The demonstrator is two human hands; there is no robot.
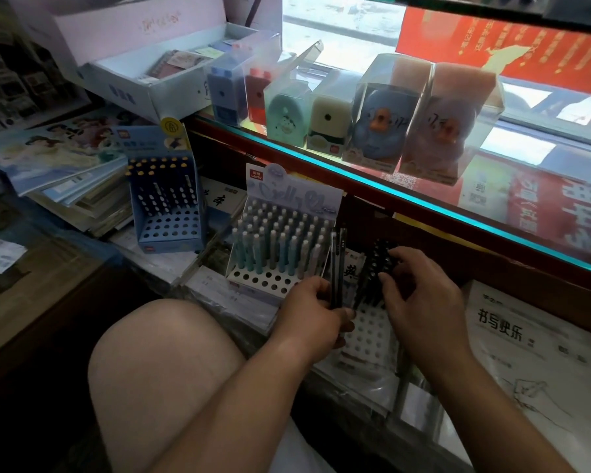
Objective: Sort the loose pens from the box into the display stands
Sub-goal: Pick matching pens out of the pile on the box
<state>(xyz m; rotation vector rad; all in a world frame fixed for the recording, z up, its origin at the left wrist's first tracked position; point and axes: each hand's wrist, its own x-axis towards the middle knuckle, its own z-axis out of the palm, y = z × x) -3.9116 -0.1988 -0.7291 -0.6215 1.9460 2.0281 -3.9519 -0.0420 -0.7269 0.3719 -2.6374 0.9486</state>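
Pens (337, 264), black, stand upright in our left hand (309, 310), thumb and fingers clamped round them, just beside the pastel pen stand (253, 278). Our right hand (423, 295) curls over dark pens (381, 259) slotted in the white stand (369, 332); we cannot tell if it grips one. Blue stand (168, 230) sits well left, part filled.

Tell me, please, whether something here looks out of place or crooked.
Two things. The clear box around the teal sharpener on the glass counter has its top flap standing open; its neighbours look closed. The stack of booklets on the left is fanned out unevenly.
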